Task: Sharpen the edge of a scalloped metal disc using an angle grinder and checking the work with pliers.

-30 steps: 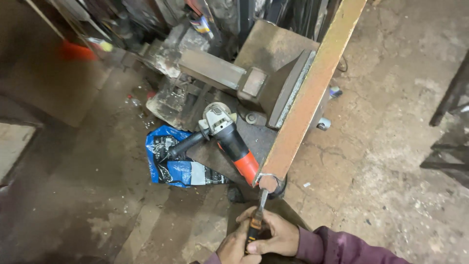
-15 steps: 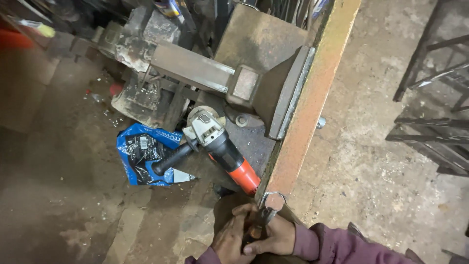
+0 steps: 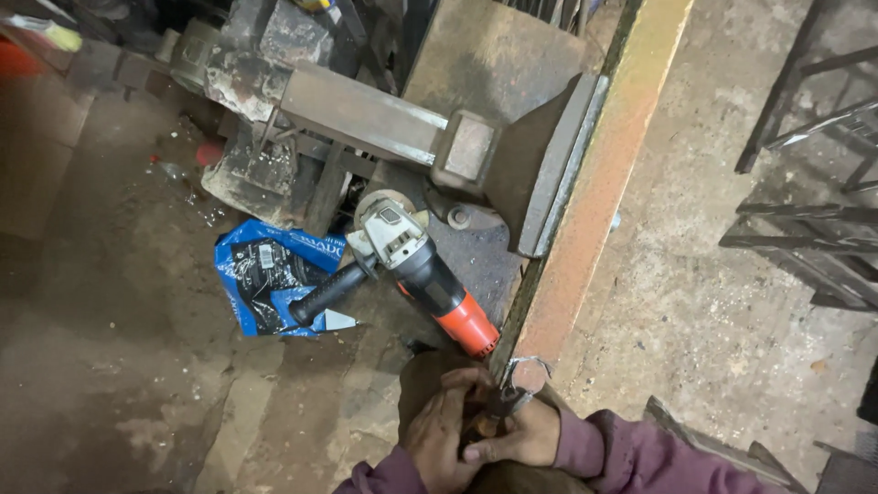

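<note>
Both my hands are clasped low in the view around the handle of a plier-like tool [image 3: 506,400]. My left hand [image 3: 441,430] wraps the handle from the left, my right hand [image 3: 523,437] from the right. The tool's jaws pinch a loop of steel wire [image 3: 527,366] tied at the near end of a long rusty orange metal bar [image 3: 599,183]. The bar runs diagonally up to the top edge. An angle grinder [image 3: 422,273] with an orange-red rear and black side handle lies on the floor just left of the bar.
A heavy steel block with a square tube [image 3: 384,114] sits behind the grinder. A blue plastic packet [image 3: 270,274] lies on the dirty floor at left. Black metal frames [image 3: 805,174] stand at right on concrete. Scrap metal clutters the top left.
The view has closed in and shifted, so the bar and grinder look larger. My hands have slid up the tool toward the wire loop, still gripping it.
</note>
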